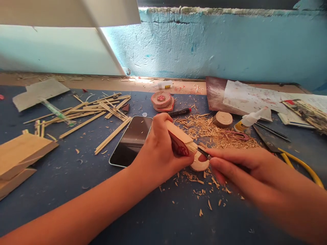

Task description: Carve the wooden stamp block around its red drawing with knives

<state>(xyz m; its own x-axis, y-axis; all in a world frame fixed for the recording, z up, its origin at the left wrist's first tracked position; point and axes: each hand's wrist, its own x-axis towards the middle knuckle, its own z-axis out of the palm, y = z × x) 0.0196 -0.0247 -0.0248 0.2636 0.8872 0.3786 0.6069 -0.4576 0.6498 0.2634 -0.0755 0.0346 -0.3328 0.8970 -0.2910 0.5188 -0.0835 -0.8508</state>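
My left hand (159, 144) is closed around a pale wooden block (181, 133), which has a dark red marking on its side. The block's right end looks freshly cut. In my right hand (245, 173) is a slim carving knife (203, 153), its handle mostly hidden by the fingers. The metal tip meets the cut end of the block. Just under the two hands lies a pale ring-shaped wooden piece (199, 165), partly covered by them. Wood shavings (201, 127) are spread behind and below the block.
A phone (130, 139) lies beside my left wrist, with thin wooden sticks (84, 110) beyond it. A round wood slice (222, 119), a glue bottle (249, 119) and yellow-handled scissors (304, 163) are at right. A black marker (180, 112) and carved round pieces (162, 101) sit behind.
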